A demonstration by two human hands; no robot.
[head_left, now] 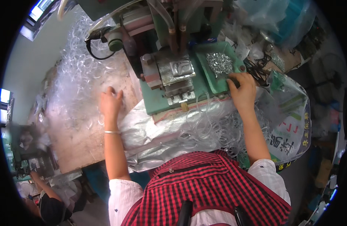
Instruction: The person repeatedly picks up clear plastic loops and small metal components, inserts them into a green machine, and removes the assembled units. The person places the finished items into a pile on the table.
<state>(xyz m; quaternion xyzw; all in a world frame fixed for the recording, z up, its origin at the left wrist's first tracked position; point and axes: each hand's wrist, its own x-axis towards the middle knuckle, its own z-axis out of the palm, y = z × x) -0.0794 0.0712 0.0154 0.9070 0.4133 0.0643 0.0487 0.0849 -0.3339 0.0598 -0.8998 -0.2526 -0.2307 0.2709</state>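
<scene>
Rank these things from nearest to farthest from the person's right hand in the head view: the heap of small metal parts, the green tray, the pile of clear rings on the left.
1. Green tray: the right hand rests on its edge.
2. Heap of small metal parts: just above the hand, in the tray.
3. Pile of clear rings: far left, beyond the machine.

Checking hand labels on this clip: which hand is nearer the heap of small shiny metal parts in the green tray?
Right. The right hand rests at the green tray's front edge, just below the heap of small shiny metal parts. The left hand lies far off to the left on the worn wooden board.
</scene>
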